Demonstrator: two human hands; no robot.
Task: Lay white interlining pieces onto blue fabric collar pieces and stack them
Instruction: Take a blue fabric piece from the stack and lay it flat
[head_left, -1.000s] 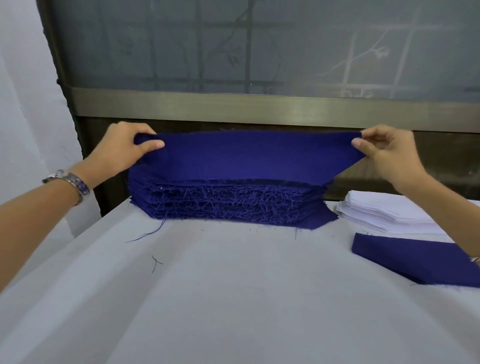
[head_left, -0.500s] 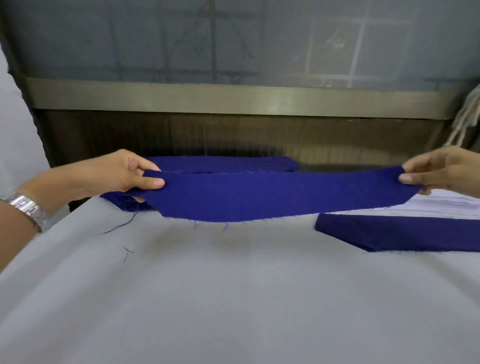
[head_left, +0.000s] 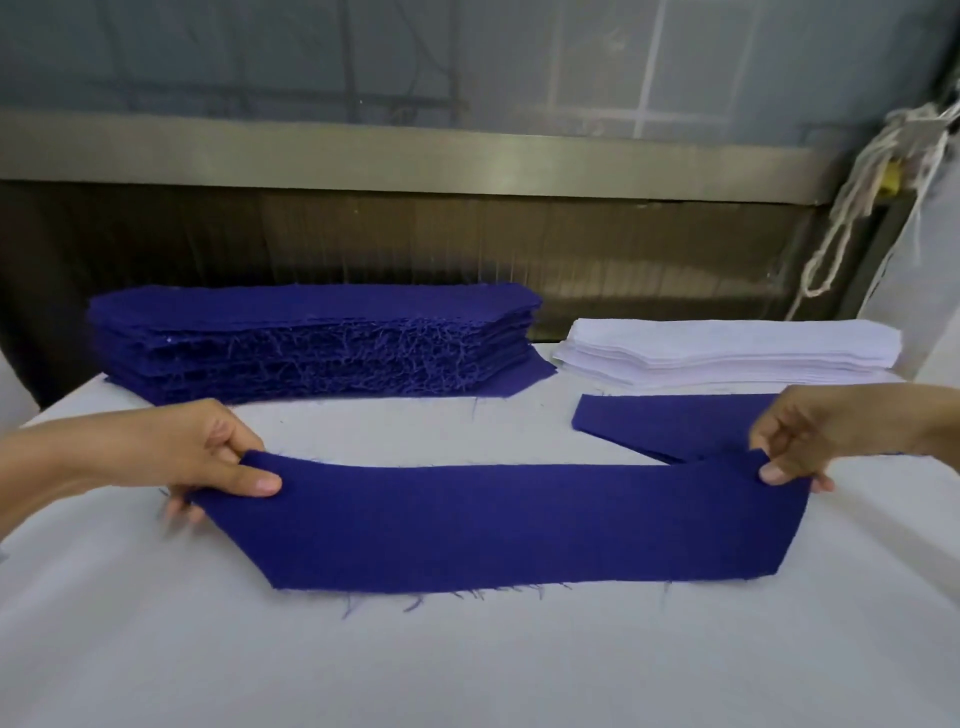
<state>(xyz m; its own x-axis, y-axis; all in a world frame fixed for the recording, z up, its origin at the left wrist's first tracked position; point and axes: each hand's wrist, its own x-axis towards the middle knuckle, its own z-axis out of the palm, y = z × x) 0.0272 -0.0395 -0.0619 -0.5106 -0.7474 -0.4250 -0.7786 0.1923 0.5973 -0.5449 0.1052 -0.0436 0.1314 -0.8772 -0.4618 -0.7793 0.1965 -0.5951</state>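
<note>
A bare stretch of the white-covered counter (head_left: 467, 665) was seen nearest the viewer. Just beyond it, a single blue collar piece (head_left: 498, 525) was held stretched from left to right. Its frayed near edge apparently lay on the counter, while its two far corners were lifted slightly. The left end was pinched by the left hand (head_left: 197, 452), with the thumb laid on top and the fingers tucked beneath. The right end was pinched in the same way by the right hand (head_left: 810, 441). The piece was judged to be gripped at both ends so that it could be drawn taut and set down flat, ready to take an interlining.

Behind its right end, a second blue piece (head_left: 665, 423) was laid flat on the counter, partly hidden by the right hand. Whether the two pieces touched could not be told, and no white layer could be made out on the second.

Farther back, a thick stack of blue pieces (head_left: 311, 338) was placed at the left. A lower stack of white interlining pieces (head_left: 727, 348) was placed at the right, just beside it. They were judged to be set along the far edge so that either supply could be reached while the near area was used for laying. Farthest away, a metal rail (head_left: 415, 156) was seen, and a bundle of pale cords (head_left: 857, 197) at the far right.
</note>
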